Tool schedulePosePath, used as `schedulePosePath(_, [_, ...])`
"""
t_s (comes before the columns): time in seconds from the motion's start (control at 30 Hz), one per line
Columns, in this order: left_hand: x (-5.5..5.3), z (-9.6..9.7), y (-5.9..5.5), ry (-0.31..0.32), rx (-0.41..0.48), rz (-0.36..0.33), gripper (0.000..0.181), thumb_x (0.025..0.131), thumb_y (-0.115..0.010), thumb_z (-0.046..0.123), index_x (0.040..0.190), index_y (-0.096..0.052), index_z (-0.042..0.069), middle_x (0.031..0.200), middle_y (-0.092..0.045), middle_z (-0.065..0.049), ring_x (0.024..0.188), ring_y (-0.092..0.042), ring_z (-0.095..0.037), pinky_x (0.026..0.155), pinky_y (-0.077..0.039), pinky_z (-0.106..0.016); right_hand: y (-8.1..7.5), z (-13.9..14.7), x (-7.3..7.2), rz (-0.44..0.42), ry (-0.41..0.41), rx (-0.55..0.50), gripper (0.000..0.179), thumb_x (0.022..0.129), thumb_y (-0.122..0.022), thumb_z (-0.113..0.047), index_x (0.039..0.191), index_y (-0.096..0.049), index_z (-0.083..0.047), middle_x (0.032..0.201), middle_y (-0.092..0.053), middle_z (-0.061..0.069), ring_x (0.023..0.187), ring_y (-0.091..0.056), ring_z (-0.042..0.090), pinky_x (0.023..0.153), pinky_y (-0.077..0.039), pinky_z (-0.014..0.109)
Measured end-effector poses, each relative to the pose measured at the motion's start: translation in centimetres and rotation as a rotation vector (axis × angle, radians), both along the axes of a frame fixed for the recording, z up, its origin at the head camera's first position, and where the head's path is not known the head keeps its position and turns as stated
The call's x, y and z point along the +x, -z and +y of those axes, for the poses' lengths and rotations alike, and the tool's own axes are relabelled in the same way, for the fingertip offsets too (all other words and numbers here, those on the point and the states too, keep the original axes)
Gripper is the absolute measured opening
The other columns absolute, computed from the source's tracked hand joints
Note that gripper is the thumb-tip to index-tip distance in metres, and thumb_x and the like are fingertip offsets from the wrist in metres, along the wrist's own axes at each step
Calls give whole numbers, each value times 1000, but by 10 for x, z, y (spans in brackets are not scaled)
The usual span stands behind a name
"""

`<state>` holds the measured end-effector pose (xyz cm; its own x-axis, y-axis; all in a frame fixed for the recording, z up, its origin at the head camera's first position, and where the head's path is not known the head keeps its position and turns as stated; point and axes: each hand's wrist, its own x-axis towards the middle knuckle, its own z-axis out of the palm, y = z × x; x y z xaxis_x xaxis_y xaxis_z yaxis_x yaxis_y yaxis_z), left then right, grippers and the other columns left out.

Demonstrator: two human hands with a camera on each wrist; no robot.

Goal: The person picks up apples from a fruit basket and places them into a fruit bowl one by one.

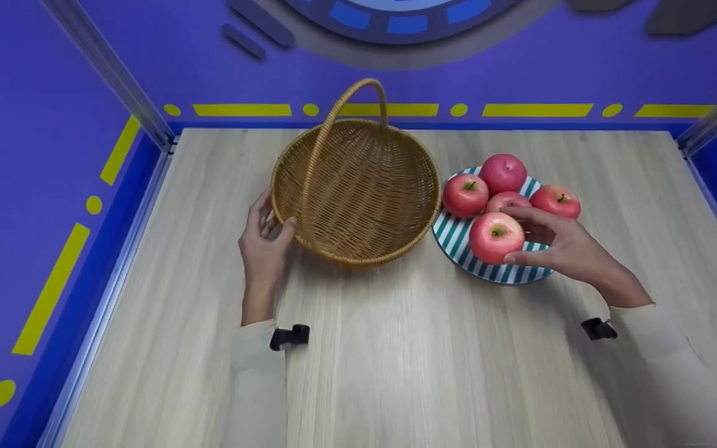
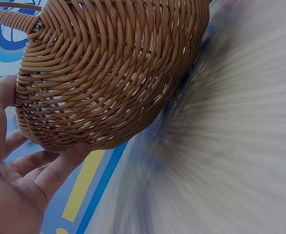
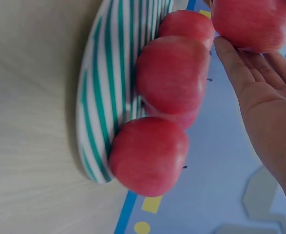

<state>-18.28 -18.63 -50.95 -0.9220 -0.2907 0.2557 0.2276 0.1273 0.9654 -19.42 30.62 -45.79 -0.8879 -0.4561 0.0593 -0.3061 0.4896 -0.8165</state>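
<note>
A brown wicker basket [image 1: 371, 186] with an arched handle stands on the table, nothing inside it. My left hand [image 1: 266, 236] holds its left side, thumb at the rim and fingers against the outer weave, as the left wrist view also shows on the basket wall [image 2: 108, 73]. On the right, my right hand [image 1: 561, 242] grips a red apple [image 1: 495, 238] between thumb and fingers. In the right wrist view this apple [image 3: 252, 24] is held apart from the others. Several more apples [image 1: 465, 195] rest on a plate [image 1: 458, 244] with green and white stripes.
The basket's right rim sits close beside the plate. One apple [image 1: 556, 200] lies at the plate's right edge. A pale wooden table [image 1: 358, 348] extends toward the front, with blue panels [image 1: 520, 81] behind and at both sides.
</note>
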Motion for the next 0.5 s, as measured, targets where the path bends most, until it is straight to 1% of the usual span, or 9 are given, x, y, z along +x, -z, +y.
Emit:
schedulePosePath(0.13, [-1, -1, 1, 12, -4, 7, 65, 97, -75, 11, 157, -52, 12, 153, -57, -14, 133, -60, -36, 107, -53, -44, 3, 5, 2, -27, 12, 6, 76, 86, -90, -11, 154, -56, -10, 145, -59, 10, 120, -62, 4, 96, -52, 15])
schedulePosePath(0.27, [-2, -1, 1, 22, -24, 28, 65, 97, -76, 12, 157, -51, 9, 153, -56, -17, 133, -59, -38, 110, -49, -46, 5, 9, 4, -57, 16, -9, 75, 87, -89, -10, 154, -56, -9, 146, -58, 12, 120, -63, 4, 97, -51, 15])
schedulePosePath(0.37, [-2, -2, 1, 17, -26, 28, 65, 97, -76, 12, 157, -51, 10, 153, -56, -16, 133, -60, -37, 110, -49, -45, 6, 12, 6, -69, 25, 8, 75, 87, -90, -13, 154, -57, -10, 146, -59, 12, 120, -62, 4, 97, -51, 15])
schedulePosePath(0.5, [-1, -2, 1, 12, -22, 20, 64, 97, -76, 12, 157, -52, 11, 153, -57, -15, 133, -60, -36, 110, -50, -44, 6, 14, 10, -96, 47, 45, 74, 87, -91, -19, 154, -57, -13, 144, -59, 10, 119, -62, 5, 95, -54, 19])
